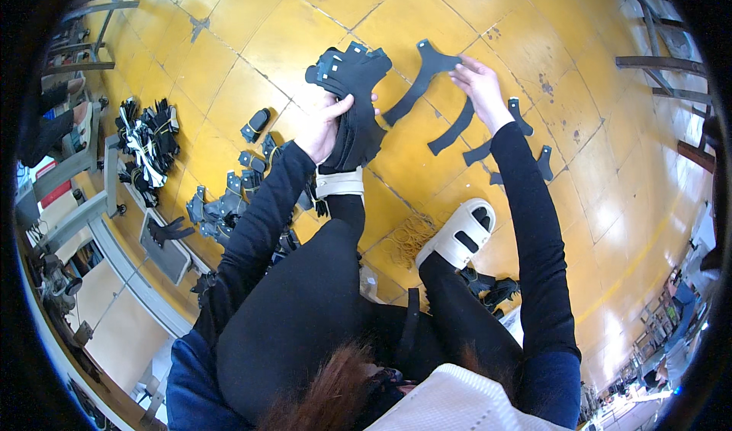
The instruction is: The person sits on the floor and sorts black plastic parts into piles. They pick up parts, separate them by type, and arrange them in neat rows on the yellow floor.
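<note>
My left hand (328, 131) is wrapped round a thick stack of dark grey cut fabric pieces (357, 88), with small pale tags at their upper ends. Out to the right, my right hand (480, 88) pinches one arm of a single Y-shaped dark fabric piece (424, 76). That piece's long tail reaches down toward the stack. Below my right hand, more dark fabric pieces (453, 128) lie spread in a row on the yellow floor, some partly hidden by my hand and sleeve.
Tied bundles of dark pieces (229, 202) lie left of my legs, with black and white bundles (149, 145) farther left. Yellow rubber bands (410, 240) are heaped between my feet, beside a white slipper (460, 233). A metal-framed table (126, 271) stands at left.
</note>
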`<action>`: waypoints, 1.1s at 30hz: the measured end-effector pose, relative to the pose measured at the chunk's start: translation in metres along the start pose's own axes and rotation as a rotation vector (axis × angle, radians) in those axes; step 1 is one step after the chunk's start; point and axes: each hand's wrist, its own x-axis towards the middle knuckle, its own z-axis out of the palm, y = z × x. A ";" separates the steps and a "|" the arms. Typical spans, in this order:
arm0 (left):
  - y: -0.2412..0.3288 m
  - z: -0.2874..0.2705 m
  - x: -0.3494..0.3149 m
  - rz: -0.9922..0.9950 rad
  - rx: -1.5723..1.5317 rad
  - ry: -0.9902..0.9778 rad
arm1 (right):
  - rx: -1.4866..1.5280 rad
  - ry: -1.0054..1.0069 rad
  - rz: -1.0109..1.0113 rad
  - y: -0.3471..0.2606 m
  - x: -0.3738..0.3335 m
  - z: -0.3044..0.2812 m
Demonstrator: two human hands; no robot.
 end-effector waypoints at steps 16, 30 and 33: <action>-0.028 0.011 -0.003 -0.026 -0.043 0.075 | -0.884 -0.194 -0.950 -0.021 -0.091 0.093; 0.041 -0.051 -0.011 0.279 0.162 0.335 | -0.542 -0.302 -0.315 0.013 -0.041 0.084; 0.047 -0.056 -0.010 0.364 0.186 0.409 | -0.631 -0.246 -0.425 0.011 -0.004 0.098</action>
